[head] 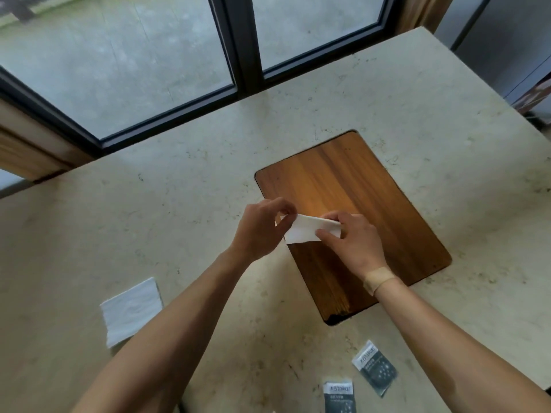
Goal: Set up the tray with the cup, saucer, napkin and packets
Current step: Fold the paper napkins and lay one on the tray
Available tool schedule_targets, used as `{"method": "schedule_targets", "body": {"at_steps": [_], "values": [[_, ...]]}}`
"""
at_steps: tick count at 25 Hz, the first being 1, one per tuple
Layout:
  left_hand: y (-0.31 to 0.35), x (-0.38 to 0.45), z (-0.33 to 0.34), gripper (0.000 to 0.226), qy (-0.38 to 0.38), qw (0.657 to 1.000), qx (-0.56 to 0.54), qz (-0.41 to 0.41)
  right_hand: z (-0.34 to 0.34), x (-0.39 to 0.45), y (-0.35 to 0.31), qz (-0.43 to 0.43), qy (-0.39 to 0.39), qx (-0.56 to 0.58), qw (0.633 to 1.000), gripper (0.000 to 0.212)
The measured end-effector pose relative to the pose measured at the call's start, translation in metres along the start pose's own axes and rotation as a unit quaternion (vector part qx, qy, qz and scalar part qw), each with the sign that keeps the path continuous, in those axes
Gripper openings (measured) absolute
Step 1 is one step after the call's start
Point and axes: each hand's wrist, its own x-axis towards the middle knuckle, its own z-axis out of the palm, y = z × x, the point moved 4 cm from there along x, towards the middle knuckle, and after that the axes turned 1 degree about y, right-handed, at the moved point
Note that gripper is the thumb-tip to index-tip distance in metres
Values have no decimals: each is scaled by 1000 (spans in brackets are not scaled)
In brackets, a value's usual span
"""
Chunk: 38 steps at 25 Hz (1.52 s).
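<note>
Packets (375,368) near; both hands (259,226) pinch napkin (310,229) over tray (351,186)

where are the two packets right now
In the head view, both packets lie flat on the stone counter at the bottom edge, near the person's right forearm and just below the wooden tray's near corner, not yet on it.

The near packet (339,397) is cut off by the bottom edge, its print seemingly too blurred to read, and forearms hide part of the napkin (131,310) on the desk (179,204).
</note>
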Motion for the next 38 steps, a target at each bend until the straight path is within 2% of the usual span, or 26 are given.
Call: {"method": "schedule_targets", "body": {"at_steps": [4,9,12,14,17,23,31,35,38], "values": [[-5,-31,-37,8,19,994,-72,-78,8,-12,-32,31,-18,107,994,13],[-29,-93,-83,27,28,953,-197,-229,29,-39,-94,25,-88,265,960,5],[-44,-134,-102,15,54,925,-244,-288,49,-55,-120,29,-126,298,946,7],[-55,-162,-116,6,79,911,-272,-300,68,-64,-134,22,-144,290,946,9],[-76,-203,-138,5,116,885,-313,-325,102,-79,-153,18,-169,273,947,14],[-117,-262,-170,8,170,861,-297,-378,158,-99,-184,-8,-204,210,956,7],[-169,-308,-184,6,173,864,-241,-406,213,-108,-212,4,-176,188,966,3],[-188,-314,-182,5,161,867,-210,-422,229,-104,-216,-3,-153,124,980,4],[-197,-313,-177,6,157,864,-200,-435,240,-98,-215,-26,-138,41,989,12]]}}
